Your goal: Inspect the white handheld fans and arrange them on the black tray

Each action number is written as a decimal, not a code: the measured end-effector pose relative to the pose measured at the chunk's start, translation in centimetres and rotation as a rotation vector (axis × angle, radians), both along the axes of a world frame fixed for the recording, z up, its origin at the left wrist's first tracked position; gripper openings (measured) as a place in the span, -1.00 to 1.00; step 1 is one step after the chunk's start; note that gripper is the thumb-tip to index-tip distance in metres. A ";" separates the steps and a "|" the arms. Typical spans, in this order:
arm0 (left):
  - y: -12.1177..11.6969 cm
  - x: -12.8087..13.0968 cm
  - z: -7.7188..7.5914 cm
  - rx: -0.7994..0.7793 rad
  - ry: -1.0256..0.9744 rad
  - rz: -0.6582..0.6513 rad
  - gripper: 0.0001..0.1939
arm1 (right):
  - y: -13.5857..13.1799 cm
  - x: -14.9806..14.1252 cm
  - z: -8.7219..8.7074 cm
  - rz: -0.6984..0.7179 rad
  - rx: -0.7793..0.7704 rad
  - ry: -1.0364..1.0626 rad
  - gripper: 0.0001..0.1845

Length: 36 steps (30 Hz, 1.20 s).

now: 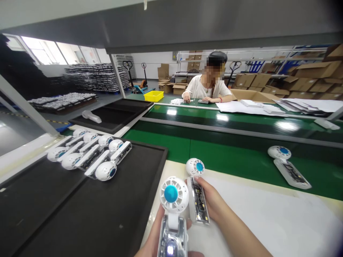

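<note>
My left hand grips the open handle of a white hand-held fan with a blue hub, held upright at the bottom centre. My right hand is closed on a second white fan, its circuit board showing along the handle, just right of the first. Both fans hover over the white table surface. Several more white fans lie in a row on a black tray to the left.
Another fan lies on the green conveyor belt at the right. Across the belt a person sits working with small parts. A yellow bin, cardboard boxes and stacked trays stand behind.
</note>
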<state>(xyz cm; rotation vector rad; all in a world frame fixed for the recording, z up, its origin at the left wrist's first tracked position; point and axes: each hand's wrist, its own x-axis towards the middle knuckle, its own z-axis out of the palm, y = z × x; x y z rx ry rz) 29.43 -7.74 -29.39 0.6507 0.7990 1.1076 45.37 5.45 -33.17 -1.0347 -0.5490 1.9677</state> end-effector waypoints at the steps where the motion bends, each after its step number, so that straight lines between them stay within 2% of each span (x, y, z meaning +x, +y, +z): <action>1: 0.3 0.2 -0.4 0.000 0.014 0.014 -0.20 | 0.0 0.0 0.0 0.007 -0.005 0.002 -0.76; 5: 1.2 -0.1 -1.6 0.002 0.065 0.064 -0.29 | 0.1 0.1 0.2 0.032 -0.026 0.006 -0.77; 8: 1.4 -0.8 -1.9 -0.006 0.068 0.072 -0.41 | 0.1 0.0 0.3 0.013 -0.024 0.007 -0.81; 10: 1.5 -0.9 -2.0 -0.018 0.061 0.073 -0.42 | 0.1 0.0 0.2 0.008 -0.020 0.010 -0.82; 14: 1.4 0.0 -2.5 -0.087 0.018 0.036 -0.25 | 0.1 0.0 0.1 0.015 -0.014 0.016 -0.80; 17: 0.7 0.4 -3.3 -0.130 -0.064 -0.030 -0.05 | 0.2 0.0 0.2 0.024 -0.017 0.022 -0.80; 19: 0.3 0.0 -4.0 -0.107 -0.087 -0.006 0.03 | 0.2 0.1 0.2 0.051 -0.030 0.024 -0.74; 20: 0.2 -0.3 -4.4 -0.096 -0.063 0.021 -0.01 | 0.2 0.1 0.3 0.065 -0.035 0.025 -0.68; 22: 0.5 -0.9 -5.0 -0.094 0.024 0.058 -0.24 | 0.2 0.2 0.3 0.082 -0.032 0.028 -0.56; 24: 1.2 -1.2 -5.4 -0.111 0.102 0.050 -0.39 | 0.2 0.2 0.2 0.080 -0.018 0.031 -0.51; 26: 2.1 -1.1 -5.4 -0.104 0.097 0.010 -0.35 | 0.2 0.2 0.2 0.075 -0.008 0.033 -0.50; 29: 3.4 -0.5 -4.9 -0.003 0.049 -0.030 -0.28 | 0.3 0.0 0.1 0.060 0.004 0.046 -0.52; 31: 4.1 -0.1 -4.6 0.067 0.132 0.001 -0.37 | 0.3 -0.1 0.1 0.040 0.010 0.053 -0.52; 33: 4.5 0.1 -4.4 0.076 0.313 0.072 -0.43 | 0.4 -0.1 0.3 0.010 0.012 0.041 -0.52; 36: 4.5 0.2 -4.5 0.049 0.583 0.137 -0.35 | 0.5 0.1 0.9 -0.091 0.045 -0.016 -0.59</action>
